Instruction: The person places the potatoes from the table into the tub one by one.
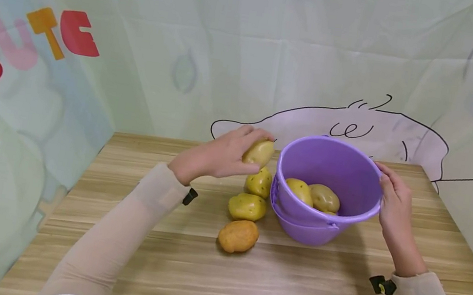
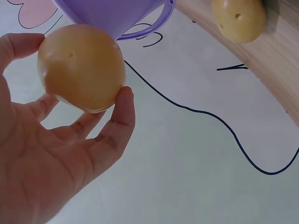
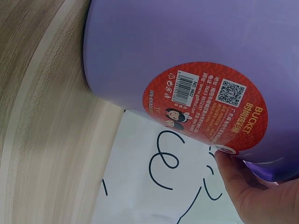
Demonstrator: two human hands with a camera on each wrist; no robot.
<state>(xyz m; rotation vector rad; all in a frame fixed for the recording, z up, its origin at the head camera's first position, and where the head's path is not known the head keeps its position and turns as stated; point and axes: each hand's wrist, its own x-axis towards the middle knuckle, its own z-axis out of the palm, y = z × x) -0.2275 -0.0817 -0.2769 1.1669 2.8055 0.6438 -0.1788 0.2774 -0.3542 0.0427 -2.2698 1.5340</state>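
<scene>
My left hand point(image 1: 232, 153) grips a pale yellow potato point(image 1: 259, 153) between thumb and fingers, raised over the table just left of the bucket. In the left wrist view the held potato point(image 2: 83, 67) shows smooth and round, with the fingertips along its sides. A purple bucket point(image 1: 310, 234) stands tilted toward me, several potatoes point(image 1: 324, 198) inside. My right hand point(image 1: 395, 202) grips the bucket's right rim; in the right wrist view its fingers point(image 3: 233, 175) are at the rim below a red oval label point(image 3: 205, 107).
Left of the bucket, a yellow potato point(image 1: 259, 182), another yellow one point(image 1: 247, 207) and an orange-brown potato point(image 1: 238, 236) lie in a row on the wooden table point(image 1: 179, 282). A printed curtain point(image 1: 196, 49) hangs right behind the table's back edge.
</scene>
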